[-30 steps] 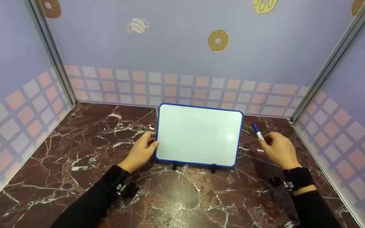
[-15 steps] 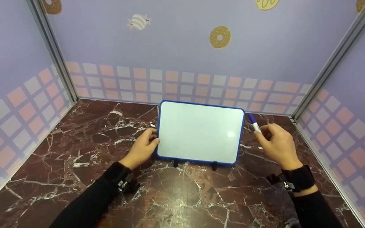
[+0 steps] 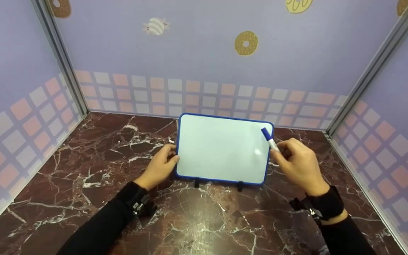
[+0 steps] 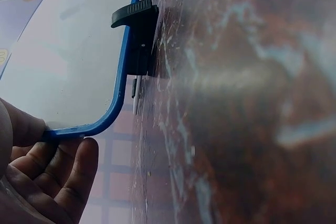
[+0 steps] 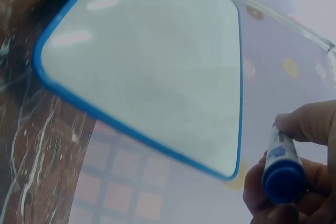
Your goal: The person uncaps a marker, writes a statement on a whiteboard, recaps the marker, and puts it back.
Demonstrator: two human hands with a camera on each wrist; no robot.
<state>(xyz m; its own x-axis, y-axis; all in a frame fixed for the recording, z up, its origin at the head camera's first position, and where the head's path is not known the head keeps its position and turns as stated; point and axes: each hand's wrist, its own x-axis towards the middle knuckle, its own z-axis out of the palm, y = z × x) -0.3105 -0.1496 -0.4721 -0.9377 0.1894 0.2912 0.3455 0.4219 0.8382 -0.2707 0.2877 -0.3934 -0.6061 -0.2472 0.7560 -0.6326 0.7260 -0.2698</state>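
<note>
A small whiteboard [image 3: 221, 148] with a blue frame stands tilted back on black feet [image 3: 240, 186] on the table. My left hand [image 3: 158, 166] grips its left edge. In the left wrist view the thumb [image 4: 26, 127] lies at the front of the frame and the fingers [image 4: 65, 174] are curled behind it. My right hand [image 3: 298, 163] pinches a white marker [image 3: 273, 144] with a blue upper end, held before the board's upper right part in the head view. The right wrist view shows the marker's blue near end [image 5: 283, 182]; whether the tip touches the board is hidden.
The tabletop [image 3: 204, 219] is dark red marble-patterned. Lilac panels printed with sweets and checks enclose it, with a back wall [image 3: 204, 53], a left wall [image 3: 9, 106] and a right wall [image 3: 402, 141]. Metal posts [image 3: 66, 71] stand in the corners.
My right hand has carried the marker left and somewhat up, from beside the whiteboard to in front of its right edge. My left hand keeps its grip on the board.
</note>
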